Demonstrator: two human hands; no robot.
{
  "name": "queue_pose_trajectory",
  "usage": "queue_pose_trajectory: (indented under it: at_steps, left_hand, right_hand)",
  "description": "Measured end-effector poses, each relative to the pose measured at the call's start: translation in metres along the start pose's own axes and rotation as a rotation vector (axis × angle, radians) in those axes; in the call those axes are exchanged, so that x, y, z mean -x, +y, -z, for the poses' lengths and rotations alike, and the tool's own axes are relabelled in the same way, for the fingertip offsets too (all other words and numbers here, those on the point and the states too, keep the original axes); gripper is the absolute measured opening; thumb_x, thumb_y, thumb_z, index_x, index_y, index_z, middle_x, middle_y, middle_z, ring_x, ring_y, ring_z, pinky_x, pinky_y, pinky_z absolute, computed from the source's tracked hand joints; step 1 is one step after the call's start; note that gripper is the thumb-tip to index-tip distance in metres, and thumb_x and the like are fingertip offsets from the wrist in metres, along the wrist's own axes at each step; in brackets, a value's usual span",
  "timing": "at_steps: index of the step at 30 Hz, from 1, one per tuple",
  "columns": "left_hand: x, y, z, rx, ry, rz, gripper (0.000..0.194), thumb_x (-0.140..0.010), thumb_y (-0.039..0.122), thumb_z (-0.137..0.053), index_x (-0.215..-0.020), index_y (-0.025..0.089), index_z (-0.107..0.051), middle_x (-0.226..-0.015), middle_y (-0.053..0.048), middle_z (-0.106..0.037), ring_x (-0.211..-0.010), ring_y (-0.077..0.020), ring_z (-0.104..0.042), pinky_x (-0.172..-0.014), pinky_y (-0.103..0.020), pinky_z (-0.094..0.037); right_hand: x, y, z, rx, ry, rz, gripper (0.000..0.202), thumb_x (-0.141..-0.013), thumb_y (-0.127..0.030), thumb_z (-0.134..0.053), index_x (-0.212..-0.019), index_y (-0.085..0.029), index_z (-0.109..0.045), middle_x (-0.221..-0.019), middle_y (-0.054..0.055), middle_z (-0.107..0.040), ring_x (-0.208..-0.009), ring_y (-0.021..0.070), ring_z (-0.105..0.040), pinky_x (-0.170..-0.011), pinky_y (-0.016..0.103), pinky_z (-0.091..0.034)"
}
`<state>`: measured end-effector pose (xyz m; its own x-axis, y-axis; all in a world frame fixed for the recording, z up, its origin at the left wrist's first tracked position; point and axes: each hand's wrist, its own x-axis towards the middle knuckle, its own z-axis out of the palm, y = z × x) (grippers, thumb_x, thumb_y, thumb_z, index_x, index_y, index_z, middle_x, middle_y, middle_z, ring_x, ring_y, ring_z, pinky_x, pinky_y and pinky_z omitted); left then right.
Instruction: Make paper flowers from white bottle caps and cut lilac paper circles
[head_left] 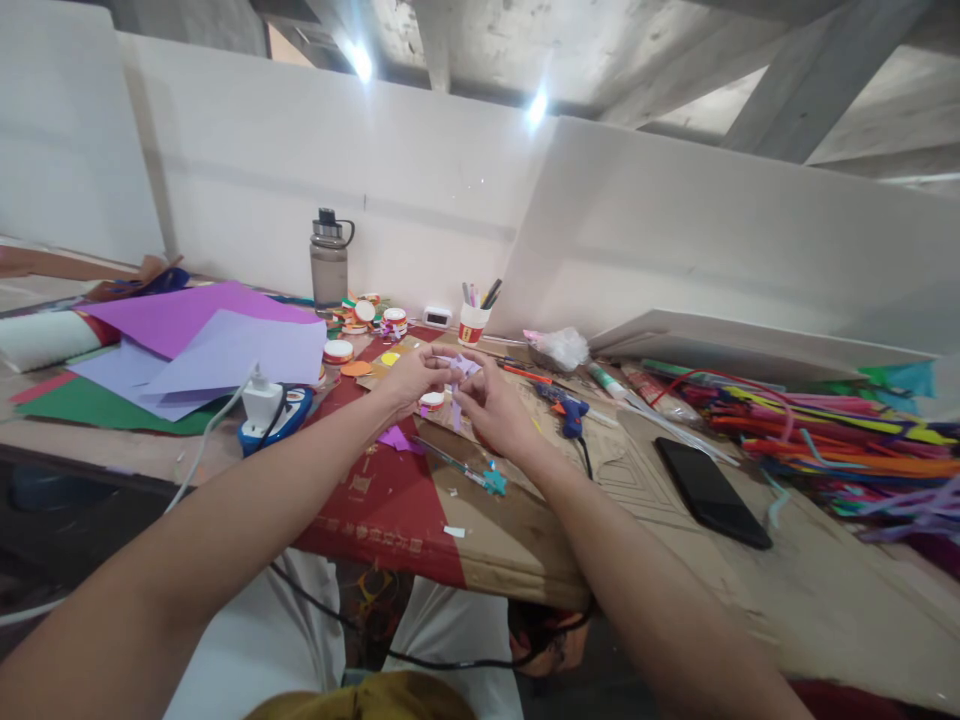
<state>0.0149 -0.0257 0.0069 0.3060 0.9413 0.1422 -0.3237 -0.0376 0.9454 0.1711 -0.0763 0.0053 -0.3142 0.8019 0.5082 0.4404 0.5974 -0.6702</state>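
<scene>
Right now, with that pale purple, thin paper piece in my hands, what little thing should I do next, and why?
Perhaps gently press the pale purple, thin paper piece to firm its shape. The left hand and right hand both hold it, and it looks bent, though fingers hide part of it.

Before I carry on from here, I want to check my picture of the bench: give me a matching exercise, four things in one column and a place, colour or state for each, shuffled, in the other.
Things
1. Phone
2. Lilac paper piece
3. Glue gun
4. Paper cup

Place, colour or state
A. Between the left hand and the right hand
B. Upright, with pens in it
C. Black, lying flat beside the colourful strips
D. Blue, with a dark cord

Right pairs
1-C, 2-A, 3-D, 4-B
</scene>
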Motion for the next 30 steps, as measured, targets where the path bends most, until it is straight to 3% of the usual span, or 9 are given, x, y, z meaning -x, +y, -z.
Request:
queue_pose_trajectory:
  at_steps: [3,7,10,16,22,30]
  left_hand:
    - [0.000,0.003,-0.001,0.050,0.041,-0.009,0.039,-0.061,0.009,-0.079,-0.095,0.013,-0.060,-0.065,0.002,-0.064,-0.052,-0.0065,-0.055,-0.051,-0.019,-0.040]
    - [0.000,0.004,-0.002,0.087,0.080,0.028,0.041,-0.061,0.008,-0.081,-0.095,0.014,-0.058,-0.066,0.001,-0.064,-0.057,-0.0078,-0.058,-0.053,-0.019,-0.041]
    - [0.001,0.001,-0.002,0.092,0.037,0.085,0.041,-0.061,0.007,-0.080,-0.095,0.015,-0.058,-0.069,0.001,-0.065,-0.056,-0.0067,-0.057,-0.052,-0.018,-0.041]
    - [0.000,-0.002,-0.002,0.091,0.001,0.142,0.043,-0.063,0.013,-0.082,-0.098,0.015,-0.059,-0.070,0.001,-0.064,-0.055,-0.0060,-0.056,-0.054,-0.018,-0.043]
    - [-0.001,-0.006,0.001,0.076,-0.118,0.139,0.043,-0.060,0.014,-0.083,-0.098,0.014,-0.063,-0.075,-0.001,-0.066,-0.057,-0.0075,-0.059,-0.053,-0.020,-0.043]
    - [0.005,0.002,-0.004,0.108,-0.018,0.085,0.041,-0.062,0.011,-0.082,-0.096,0.013,-0.060,-0.080,-0.003,-0.069,-0.066,-0.0104,-0.064,-0.065,-0.024,-0.051]
  right_hand:
    - [-0.001,0.001,0.003,-0.003,0.049,0.025,0.039,-0.091,-0.021,-0.046,-0.130,-0.021,-0.045,-0.073,-0.002,-0.060,-0.066,0.0135,-0.057,-0.065,0.028,-0.047]
    - [-0.001,0.006,0.006,0.125,0.195,0.107,0.037,-0.082,-0.012,-0.055,-0.117,-0.022,-0.058,-0.099,0.006,-0.062,-0.080,0.0155,-0.058,-0.067,0.029,-0.049]
    - [-0.001,0.008,0.005,0.239,0.188,0.209,0.035,-0.078,-0.006,-0.055,-0.107,-0.023,-0.063,-0.110,0.009,-0.058,-0.090,0.0183,-0.058,-0.069,0.030,-0.051]
    - [-0.002,0.011,0.006,0.361,0.200,0.432,0.037,-0.077,-0.001,-0.052,-0.103,-0.022,-0.066,-0.105,0.009,-0.057,-0.102,0.0208,-0.055,-0.086,0.037,-0.049]
    - [-0.001,0.008,0.007,0.340,0.206,0.459,0.014,-0.084,-0.013,-0.059,-0.086,-0.023,-0.069,-0.100,0.006,-0.059,-0.098,0.0198,-0.056,-0.085,0.036,-0.048]
    - [0.000,0.004,0.005,0.340,0.170,0.485,0.013,-0.087,-0.015,-0.056,-0.081,-0.022,-0.066,-0.101,0.008,-0.066,-0.100,0.0213,-0.056,-0.088,0.039,-0.046]
